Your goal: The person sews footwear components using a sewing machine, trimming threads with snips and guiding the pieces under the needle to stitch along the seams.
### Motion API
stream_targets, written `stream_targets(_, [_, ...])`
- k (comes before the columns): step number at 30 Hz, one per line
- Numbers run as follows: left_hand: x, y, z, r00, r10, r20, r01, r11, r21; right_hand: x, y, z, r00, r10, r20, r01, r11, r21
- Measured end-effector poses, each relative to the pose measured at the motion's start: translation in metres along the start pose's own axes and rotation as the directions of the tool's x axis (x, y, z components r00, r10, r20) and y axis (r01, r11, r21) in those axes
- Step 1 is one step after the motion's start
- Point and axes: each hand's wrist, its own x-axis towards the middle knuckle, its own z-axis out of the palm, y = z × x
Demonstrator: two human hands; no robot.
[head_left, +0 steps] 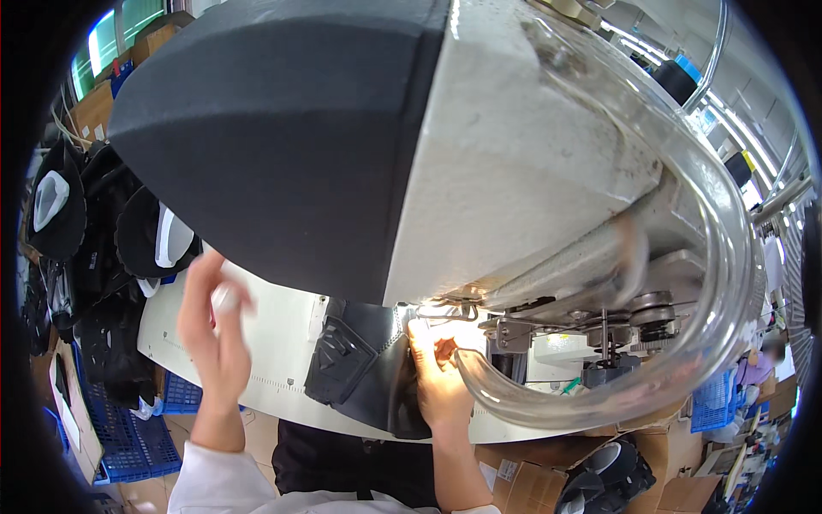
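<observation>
Blurred left hand (221, 353) appears over the white counter (278, 343), fingers curled, grip indeterminable. Right hand (443, 387) touches the black flat sheet piece (377, 390); whether its fingers grip cannot be determined.

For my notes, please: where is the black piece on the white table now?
In the head view, the black piece lies below and left of centre on the white table, with the right hand at its right edge.

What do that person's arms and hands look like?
The left sleeve is plain white and loose; only a little of the white right sleeve shows. The left hand and right hand have no gloves. One whitish spot on the left hand is too blurry to name.
</observation>
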Motion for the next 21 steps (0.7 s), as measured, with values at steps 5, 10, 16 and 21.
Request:
stream_targets(5, [-0.076,0.042,-0.028,0.865,-0.225,0.449,0.378,0.881,-0.285,-0.011,-0.003,0.008,0.999,0.053,0.001,-0.053,0.998,-0.035])
stream_targets(10, [-0.098,0.057,0.009,0.806,-0.237,0.543,0.538,0.676,-0.504,-0.016,0.0,0.024,0.989,0.053,-0.137,-0.05,0.998,0.025])
stream_targets(16, [-0.061,0.07,0.045,0.795,-0.48,0.37,0.586,0.452,-0.672,-0.014,0.004,-0.005,0.978,0.098,0.182,-0.115,0.99,0.086])
stream_targets(21, [-0.052,0.041,0.047,0.884,-0.346,0.316,0.465,0.561,-0.685,-0.022,0.02,-0.009,0.976,-0.087,0.201,0.092,0.996,-0.014])
